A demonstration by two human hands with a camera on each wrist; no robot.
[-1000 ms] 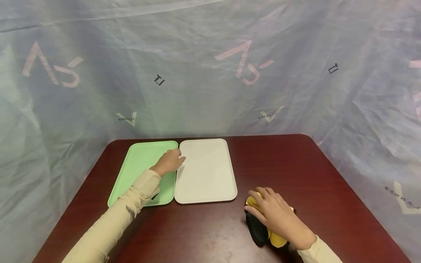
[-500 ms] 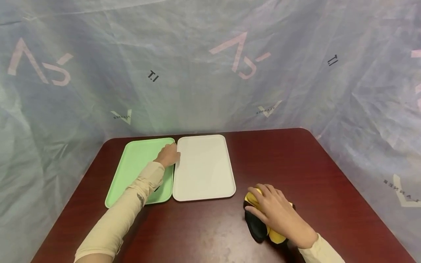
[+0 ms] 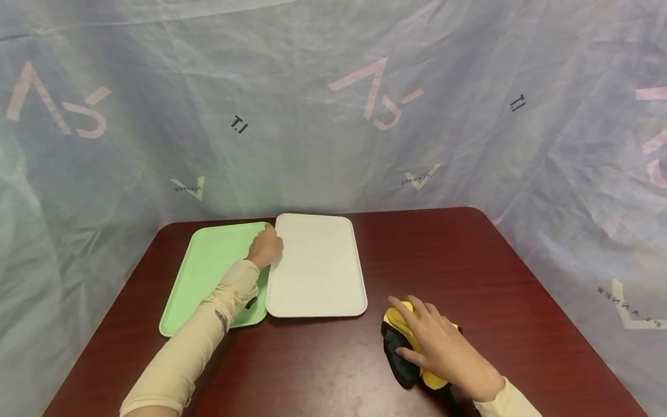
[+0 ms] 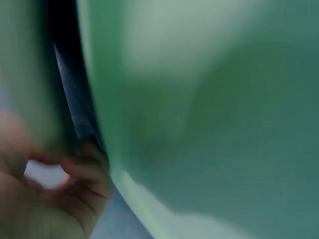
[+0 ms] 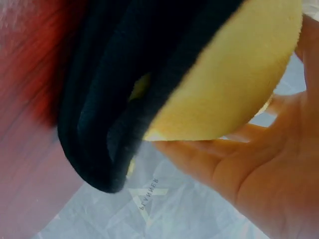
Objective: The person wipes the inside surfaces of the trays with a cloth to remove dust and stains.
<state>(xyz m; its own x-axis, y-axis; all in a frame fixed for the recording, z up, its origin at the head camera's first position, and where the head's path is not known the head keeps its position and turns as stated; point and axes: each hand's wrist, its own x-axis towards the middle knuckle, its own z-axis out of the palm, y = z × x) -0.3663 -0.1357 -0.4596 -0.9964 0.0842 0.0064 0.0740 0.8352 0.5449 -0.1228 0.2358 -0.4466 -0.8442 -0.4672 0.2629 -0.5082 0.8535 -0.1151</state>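
Note:
In the head view my left hand (image 3: pixel 264 248) pinches the left edge of the white tray (image 3: pixel 318 266), with that side tipped up a little. The left wrist view has my curled finger and thumb (image 4: pixel 75 184) at a blurred pale edge, close beside the green tray (image 4: pixel 224 139). My right hand (image 3: pixel 443 347) rests over a soft yellow and black cloth item (image 3: pixel 403 359), fingers spread and thumb apart. Its fuzzy yellow bulge (image 5: pixel 224 74) and folded black edge (image 5: pixel 114 99) fill much of the right wrist view, hiding some of the fingers.
The green tray lies flat at the left, partly under my left sleeve (image 3: pixel 208 318). Both trays are on a dark red-brown table (image 3: pixel 312 370). A grey printed sheet (image 3: pixel 302 116) hangs behind the table and along its sides.
My left hand has gone from hovering over the trays' meeting edges to holding the white tray, whose left side has risen. My right hand stays on the cloth item; its thumb has shifted.

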